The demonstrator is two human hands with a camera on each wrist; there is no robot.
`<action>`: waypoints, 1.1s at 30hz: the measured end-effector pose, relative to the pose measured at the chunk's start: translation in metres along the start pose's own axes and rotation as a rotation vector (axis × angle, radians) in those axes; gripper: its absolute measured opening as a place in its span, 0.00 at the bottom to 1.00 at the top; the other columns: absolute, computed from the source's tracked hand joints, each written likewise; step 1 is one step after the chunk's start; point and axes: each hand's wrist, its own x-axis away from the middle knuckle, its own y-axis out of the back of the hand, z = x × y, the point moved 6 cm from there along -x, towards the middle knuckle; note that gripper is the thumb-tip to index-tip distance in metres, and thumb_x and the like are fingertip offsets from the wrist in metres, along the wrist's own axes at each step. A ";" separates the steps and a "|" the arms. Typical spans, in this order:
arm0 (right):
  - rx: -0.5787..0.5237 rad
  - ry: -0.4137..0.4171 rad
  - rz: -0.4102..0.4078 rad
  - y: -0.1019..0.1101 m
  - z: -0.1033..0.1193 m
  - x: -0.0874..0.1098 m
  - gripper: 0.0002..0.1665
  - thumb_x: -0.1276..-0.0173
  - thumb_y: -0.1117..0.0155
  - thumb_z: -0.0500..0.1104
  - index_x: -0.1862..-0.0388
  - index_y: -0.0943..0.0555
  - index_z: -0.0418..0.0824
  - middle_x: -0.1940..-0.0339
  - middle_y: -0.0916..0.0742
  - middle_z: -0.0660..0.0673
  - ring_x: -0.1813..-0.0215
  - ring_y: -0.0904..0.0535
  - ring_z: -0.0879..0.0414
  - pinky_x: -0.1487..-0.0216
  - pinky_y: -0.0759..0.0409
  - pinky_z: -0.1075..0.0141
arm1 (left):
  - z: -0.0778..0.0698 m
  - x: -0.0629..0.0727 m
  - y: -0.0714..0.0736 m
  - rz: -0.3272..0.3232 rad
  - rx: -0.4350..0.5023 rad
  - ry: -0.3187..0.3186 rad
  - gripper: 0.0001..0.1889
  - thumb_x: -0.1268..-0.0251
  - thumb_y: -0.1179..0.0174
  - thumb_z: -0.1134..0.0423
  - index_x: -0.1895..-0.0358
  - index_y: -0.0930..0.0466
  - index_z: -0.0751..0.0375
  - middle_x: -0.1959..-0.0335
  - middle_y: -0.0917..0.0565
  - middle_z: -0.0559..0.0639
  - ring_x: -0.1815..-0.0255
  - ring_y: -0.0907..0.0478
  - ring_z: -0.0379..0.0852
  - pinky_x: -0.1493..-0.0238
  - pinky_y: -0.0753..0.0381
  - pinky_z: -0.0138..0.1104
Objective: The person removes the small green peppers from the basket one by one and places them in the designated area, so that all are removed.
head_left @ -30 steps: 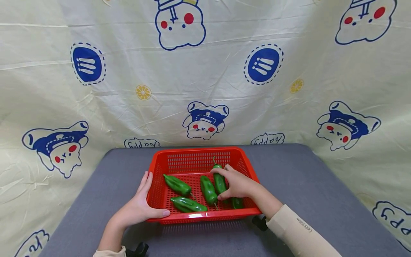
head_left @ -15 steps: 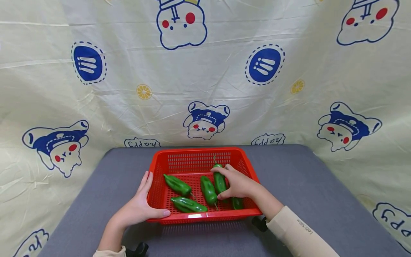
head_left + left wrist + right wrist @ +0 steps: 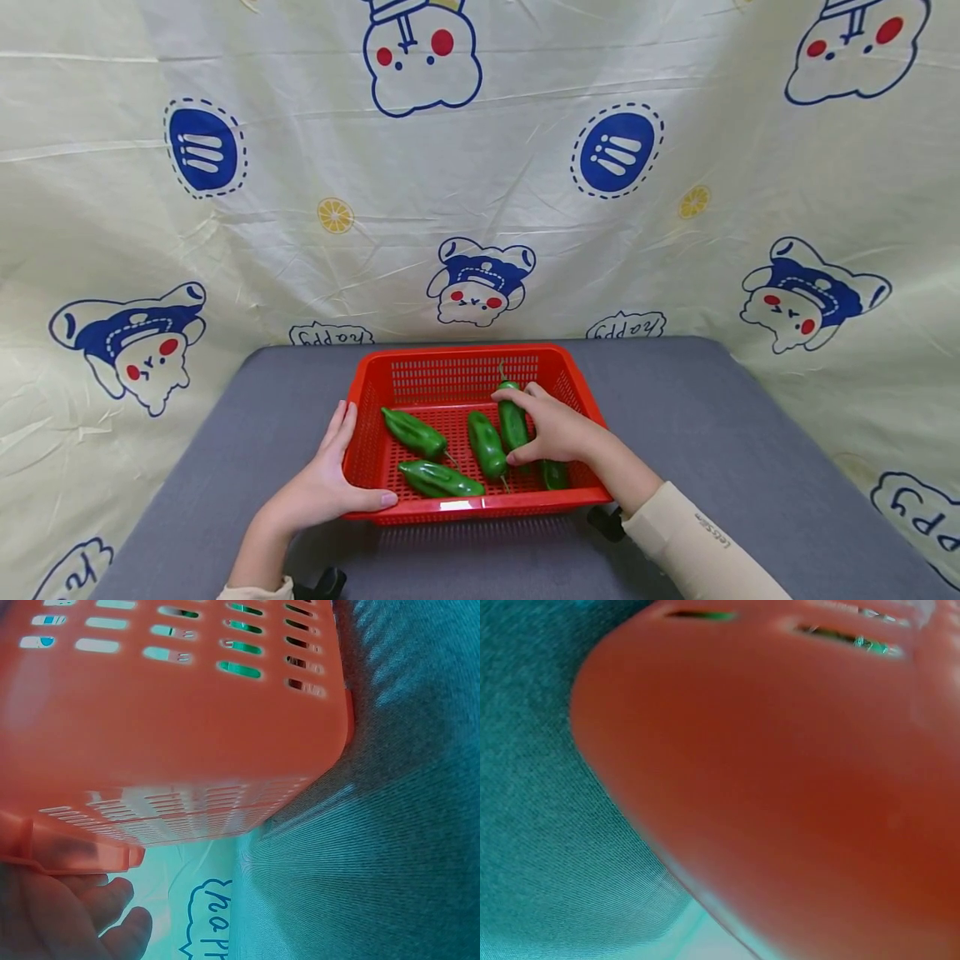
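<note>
A red plastic basket (image 3: 457,353) with slotted walls holds several green peppers. My left hand (image 3: 335,482) grips its near left corner, thumb along the front rim and fingers against the left side. In the left wrist view those fingers (image 3: 120,900) show beside the rim. My right hand (image 3: 553,427) reaches in over the right side, holding a long green pepper (image 3: 513,423) between thumb and fingers. Another green pepper (image 3: 488,446) lies just left of it, and one more pepper (image 3: 555,475) is partly hidden under the right hand. The right wrist view shows mostly the basket's outer wall (image 3: 765,795).
Two more green peppers, an upper one (image 3: 415,433) and a lower one (image 3: 440,479), lie in the basket's left half. The basket stands on a grey cloth-covered table (image 3: 675,400). Behind it hangs a pale printed curtain (image 3: 480,167).
</note>
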 end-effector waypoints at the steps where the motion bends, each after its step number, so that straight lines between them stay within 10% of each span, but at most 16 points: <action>1: 0.000 0.000 -0.002 0.000 0.000 0.000 0.51 0.52 0.17 0.48 0.29 0.33 0.62 0.48 0.27 0.48 0.54 0.24 0.54 0.58 0.19 0.65 | 0.000 0.000 0.000 0.000 0.000 0.000 0.70 0.57 0.24 0.44 0.19 0.70 0.50 0.18 0.73 0.51 0.19 0.67 0.62 0.33 0.28 0.55; 33: -0.193 0.095 -0.147 0.041 0.000 0.034 0.53 0.47 0.20 0.54 0.26 0.38 0.61 0.43 0.29 0.44 0.50 0.25 0.50 0.59 0.19 0.62 | -0.002 0.001 0.001 -0.018 -0.004 -0.001 0.70 0.58 0.24 0.43 0.19 0.68 0.52 0.18 0.71 0.52 0.19 0.66 0.62 0.32 0.30 0.56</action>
